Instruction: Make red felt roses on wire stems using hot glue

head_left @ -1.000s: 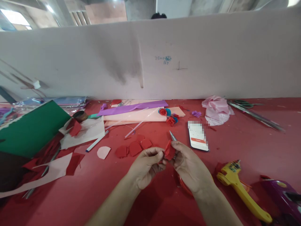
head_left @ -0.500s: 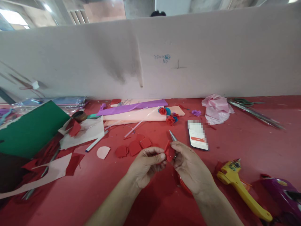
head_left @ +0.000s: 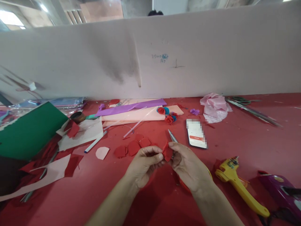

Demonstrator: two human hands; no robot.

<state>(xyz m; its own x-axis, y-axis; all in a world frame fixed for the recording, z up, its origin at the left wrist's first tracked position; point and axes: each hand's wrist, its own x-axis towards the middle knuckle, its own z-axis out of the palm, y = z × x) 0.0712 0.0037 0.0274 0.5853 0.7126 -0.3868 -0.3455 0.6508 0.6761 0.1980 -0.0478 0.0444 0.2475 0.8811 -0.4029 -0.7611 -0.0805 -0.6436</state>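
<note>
- Left hand [head_left: 147, 164]: thumb and index are pinched narrow on the left side of a small folded red petal-like piece [head_left: 167, 153]. The other fingers are kinda curled under, so I can't tell if they touch it.
- Right hand [head_left: 185, 163]: fingertips closed on the right side of that same piece, thumb mostly hidden. So it's up between both hands, right around the middle of the view, over the shiny red tabletop [head_left: 94, 197].
- There's a pointed metal tool [head_left: 172, 135] poking out past the right fingers. Part of it's hidden by the hand, so no clue if that hand is gripping it too.
- Flat red rounded cutouts [head_left: 134, 147] are bunched up just left of the left hand, with a pale pink rounded cutout [head_left: 102, 153] farther left, near a white pen with a blue end [head_left: 95, 142].
- Black-edged smartphone [head_left: 197, 134] lies face up beyond the right hand, screen lit and partly pixelated.
- Off to the right: a yellow plastic glue gun [head_left: 240, 180], then a glossy purple device [head_left: 278, 191] at the edge.
- Toward the back, small red-and-blue rosettes [head_left: 169, 119] sit by pale peach sheets [head_left: 138, 116] and a long purple strip [head_left: 131, 107].
- Crumpled pink fabric-like bundle [head_left: 215, 108] is near the whitish upright panel [head_left: 199, 62].
</note>
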